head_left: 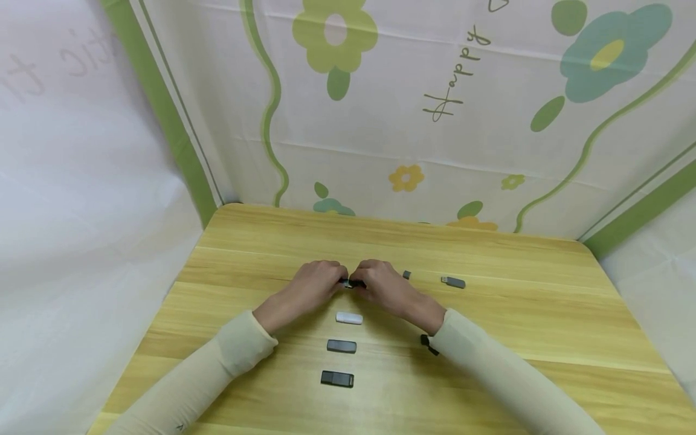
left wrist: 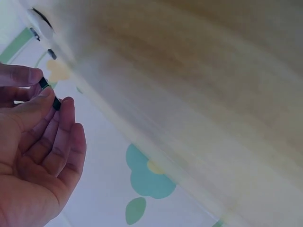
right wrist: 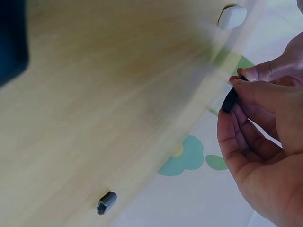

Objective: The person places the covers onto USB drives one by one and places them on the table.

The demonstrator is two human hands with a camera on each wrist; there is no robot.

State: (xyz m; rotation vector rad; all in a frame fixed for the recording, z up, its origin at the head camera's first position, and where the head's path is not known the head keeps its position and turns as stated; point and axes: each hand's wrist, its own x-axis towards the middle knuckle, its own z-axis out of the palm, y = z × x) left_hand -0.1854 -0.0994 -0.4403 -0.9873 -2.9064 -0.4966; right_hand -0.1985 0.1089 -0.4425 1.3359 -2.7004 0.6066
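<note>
Both hands meet over the middle of the table at a small black USB flash drive (head_left: 357, 283). My left hand (head_left: 318, 283) pinches its left end between thumb and fingers. At the other end, my right hand (head_left: 387, 289) pinches the black piece (right wrist: 230, 100). A pale glint shows between the fingertips in the head view; whether the two ends are joined I cannot tell. Nearer the body lie a white flash drive (head_left: 349, 318), a dark grey one (head_left: 341, 346) and a black one (head_left: 337, 379), roughly in a column.
Right of the hands lies a grey flash drive (head_left: 453, 282) with its metal plug showing. A small grey cap (head_left: 406, 275) sits just behind the right hand. The right sleeve partly covers a black object (head_left: 429, 344). A patterned cloth (head_left: 370, 133) hangs behind the wooden table (head_left: 516, 302).
</note>
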